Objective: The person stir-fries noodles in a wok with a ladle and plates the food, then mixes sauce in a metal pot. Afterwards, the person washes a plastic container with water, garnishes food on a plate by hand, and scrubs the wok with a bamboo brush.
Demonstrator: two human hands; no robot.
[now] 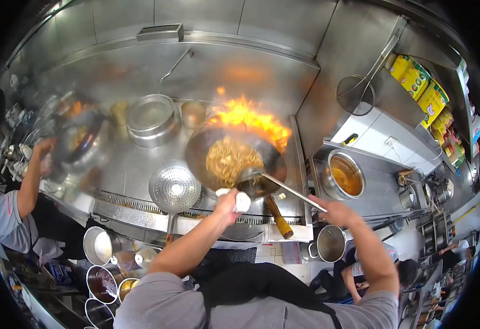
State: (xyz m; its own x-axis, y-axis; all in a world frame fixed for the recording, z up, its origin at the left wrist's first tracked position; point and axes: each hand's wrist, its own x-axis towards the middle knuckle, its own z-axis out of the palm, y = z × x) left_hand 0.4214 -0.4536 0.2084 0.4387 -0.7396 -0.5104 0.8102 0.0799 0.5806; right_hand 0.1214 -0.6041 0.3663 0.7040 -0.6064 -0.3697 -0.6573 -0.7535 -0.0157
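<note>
My left hand [228, 205] is closed on a folded white cloth [242, 202] at the near rim of a dark wok [199, 152]. Noodles [230, 158] fill the middle of the wok, and tall flames [251, 118] rise behind and over its far rim. Wrapped round the end of a long metal ladle [289, 190] is my right hand [336, 211]. The ladle's bowl rests among the noodles on the wok's near right side. A bamboo brush [279, 218] lies just right of the wok, near the stove's front edge.
A perforated strainer [175, 187] lies left of the wok, with a lidded pot [151, 122] behind it. Orange liquid fills a pot [345, 174] at right. A co-worker [18, 205] handles another wok [81, 137] at far left. Metal containers [101, 245] stand at lower left.
</note>
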